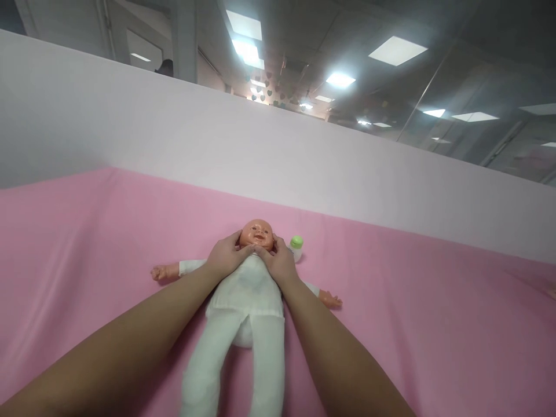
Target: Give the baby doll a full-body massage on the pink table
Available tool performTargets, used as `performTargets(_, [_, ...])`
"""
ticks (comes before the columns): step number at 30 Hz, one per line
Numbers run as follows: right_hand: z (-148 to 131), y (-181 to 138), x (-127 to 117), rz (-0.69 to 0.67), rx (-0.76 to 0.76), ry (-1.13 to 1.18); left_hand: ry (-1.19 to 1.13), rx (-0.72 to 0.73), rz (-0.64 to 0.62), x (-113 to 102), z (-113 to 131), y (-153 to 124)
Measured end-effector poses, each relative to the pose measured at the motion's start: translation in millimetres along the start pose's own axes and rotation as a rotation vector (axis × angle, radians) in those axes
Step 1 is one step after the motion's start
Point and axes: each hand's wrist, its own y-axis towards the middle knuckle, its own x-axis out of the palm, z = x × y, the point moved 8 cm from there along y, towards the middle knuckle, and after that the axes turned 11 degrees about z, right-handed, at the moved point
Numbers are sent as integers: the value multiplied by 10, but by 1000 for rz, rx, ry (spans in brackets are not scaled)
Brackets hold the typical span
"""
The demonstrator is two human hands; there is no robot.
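A baby doll [248, 289] with a soft white cloth body lies face up, its arms spread wide and its legs toward me. My left hand [226, 253] and my right hand [280, 259] cup the two sides of the doll's head [257, 233]. Both thumbs meet under its chin, and the other fingers curl behind the head, partly hidden. Just beyond my right hand stands a small bottle [296, 248] with a bright green cap and a pale body, partly covered by that hand.
A pink sheet [391, 324] with shallow folds covers the surface under the doll. Behind it runs a low white wall [278, 156]. Above the wall, a glass pane [382, 87] shows ceiling lights and heart-shaped decorations. A dark, head-like shape [165, 68] shows at the upper left.
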Motion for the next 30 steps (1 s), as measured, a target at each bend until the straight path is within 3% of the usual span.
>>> performTargets(11, [14, 83, -50, -35, -36, 36, 1, -1, -36, -43, -43, 57])
performTargets(22, [86, 117, -84, -36, -35, 99, -141, -54, -90, -29, -100, 78])
performTargets(30, [-90, -12, -69, 7, -45, -107, 5, -17, -93, -6, 16, 19])
